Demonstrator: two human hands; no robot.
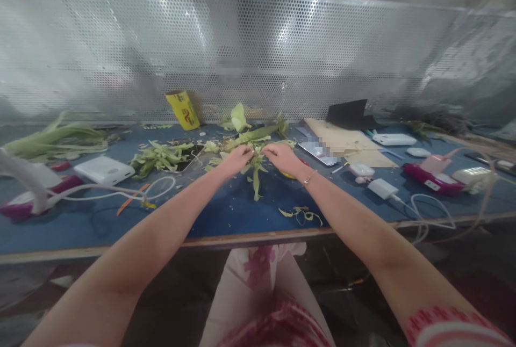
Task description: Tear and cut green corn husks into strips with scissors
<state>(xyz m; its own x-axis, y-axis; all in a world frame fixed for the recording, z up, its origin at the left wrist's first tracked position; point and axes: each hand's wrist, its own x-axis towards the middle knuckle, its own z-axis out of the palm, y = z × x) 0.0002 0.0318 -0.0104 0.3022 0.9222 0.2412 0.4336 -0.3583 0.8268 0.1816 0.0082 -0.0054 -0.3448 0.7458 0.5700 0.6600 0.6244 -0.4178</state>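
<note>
No writing can be read for certain: the yellow cardboard tube (183,110) leaning at the back carries dark and red print too small and blurred to make out, and part of the smartphone (318,153) on the right is pixelated. The left hand (242,158) and right hand (281,157) nearly meet over the middle of the desk, fingers curled in and thumbs pressed to fingertips. Pale green leaf strips (256,179) are pinched between them, with one long piece hanging down toward the near edge. A bracelet (310,177) circles the right wrist.

The desk (226,212) has a blue top and a worn front edge. Just beyond the hands lie more leaves (258,135); to their left, a heap of shredded green pieces (163,156) partly covers a dark flat device. Long green stalks (56,140) lie at the far left, near a white power bank (104,169). On the right are brown paper sheets (342,137), an earbud case (361,170), a white charger plug (382,189) with its cable, and a purple-and-white power strip (433,179). A perforated metal screen (258,57) stands behind, before a grey wall.
</note>
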